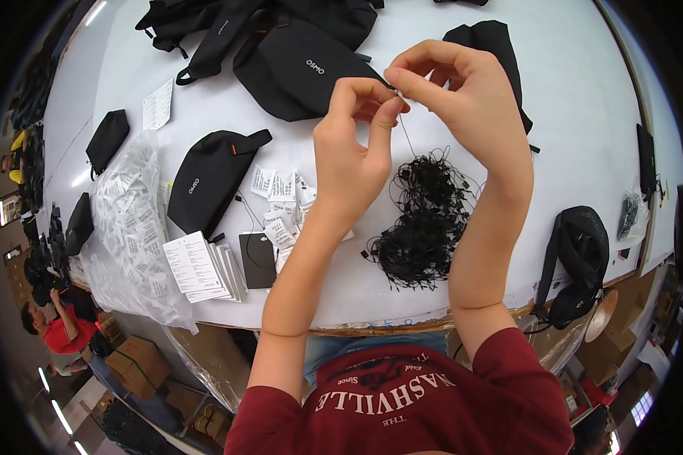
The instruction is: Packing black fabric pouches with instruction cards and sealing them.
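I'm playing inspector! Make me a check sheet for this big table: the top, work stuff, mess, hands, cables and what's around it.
Surface: smooth white tabletop, partly covered.
Work things: thin dark cord running from the fingers down toward a tangled heap of thin black cords; large black fabric bag beyond the left hand.
Clutter: clear plastic bag full of white printed tags; stack of white printed cards; black fabric pouch with an orange tab.
Hands: left hand pinches the cord; right hand is close beside it, its grip unclear.
Electric cables: nothing seen for certain.
Surroundings: brown cardboard box and a person in a red top, both at left.
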`<control>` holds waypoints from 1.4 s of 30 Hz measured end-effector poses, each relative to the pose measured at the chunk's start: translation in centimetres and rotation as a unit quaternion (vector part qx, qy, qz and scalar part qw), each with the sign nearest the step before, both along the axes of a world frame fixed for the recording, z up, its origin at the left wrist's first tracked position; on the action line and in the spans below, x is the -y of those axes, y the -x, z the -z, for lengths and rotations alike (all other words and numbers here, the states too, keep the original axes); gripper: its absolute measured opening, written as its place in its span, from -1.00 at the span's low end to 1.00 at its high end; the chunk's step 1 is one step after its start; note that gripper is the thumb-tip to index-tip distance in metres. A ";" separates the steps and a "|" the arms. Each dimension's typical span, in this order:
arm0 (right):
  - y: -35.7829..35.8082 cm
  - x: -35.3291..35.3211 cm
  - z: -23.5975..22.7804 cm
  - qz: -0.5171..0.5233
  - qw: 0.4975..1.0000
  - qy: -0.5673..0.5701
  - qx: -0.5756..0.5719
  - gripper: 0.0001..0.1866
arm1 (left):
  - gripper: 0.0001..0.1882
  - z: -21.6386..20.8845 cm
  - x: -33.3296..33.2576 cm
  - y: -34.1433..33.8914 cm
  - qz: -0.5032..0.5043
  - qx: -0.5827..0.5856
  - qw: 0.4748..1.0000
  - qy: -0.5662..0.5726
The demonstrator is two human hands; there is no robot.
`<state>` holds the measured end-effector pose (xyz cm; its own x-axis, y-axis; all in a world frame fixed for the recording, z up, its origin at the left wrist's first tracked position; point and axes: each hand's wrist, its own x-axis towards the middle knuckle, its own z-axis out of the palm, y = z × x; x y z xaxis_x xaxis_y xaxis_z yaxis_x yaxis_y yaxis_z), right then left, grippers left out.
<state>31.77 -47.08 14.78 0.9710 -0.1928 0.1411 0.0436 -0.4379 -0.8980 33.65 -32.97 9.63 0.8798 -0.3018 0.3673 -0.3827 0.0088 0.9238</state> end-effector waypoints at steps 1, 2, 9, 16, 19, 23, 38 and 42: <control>0.0 0.2 0.2 0.015 1.000 0.016 0.000 -0.74 | -0.91 0.1 0.0 0.1 0.000 0.000 1.000 -0.001; 0.0 0.3 0.3 0.015 1.000 0.016 0.000 -0.74 | -0.91 0.1 -0.1 0.2 -0.009 0.020 1.000 -0.010; 0.2 0.5 0.0 -0.019 0.996 0.023 -0.079 -0.69 | -0.90 0.1 -0.2 0.3 -0.015 0.027 0.999 -0.033; 0.4 0.8 -0.5 -0.031 0.999 -0.012 0.015 -0.81 | -0.87 0.2 0.3 0.5 0.021 0.015 1.000 0.004; 0.5 0.7 -1.3 -0.005 0.998 -0.057 0.040 -0.88 | -0.80 0.4 0.8 0.9 0.071 -0.093 0.989 0.096; 1.3 1.9 -2.2 0.038 0.996 -0.067 0.054 -0.88 | -0.81 0.9 1.2 0.9 0.187 -0.131 0.974 0.003; 1.5 4.4 -1.1 0.135 0.914 -0.271 0.270 -0.79 | -0.82 2.1 1.0 1.0 0.222 -0.132 0.958 -0.122; 1.5 4.2 -1.6 0.144 0.928 -0.220 0.265 -0.80 | -0.82 1.6 0.8 1.0 0.249 -0.138 0.950 -0.131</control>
<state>30.22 -51.27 16.35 0.6870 -0.5859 0.4300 0.4683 -0.0955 -0.8784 32.69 -33.81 8.05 0.6564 -0.7545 -0.0014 -0.1348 -0.1191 0.9837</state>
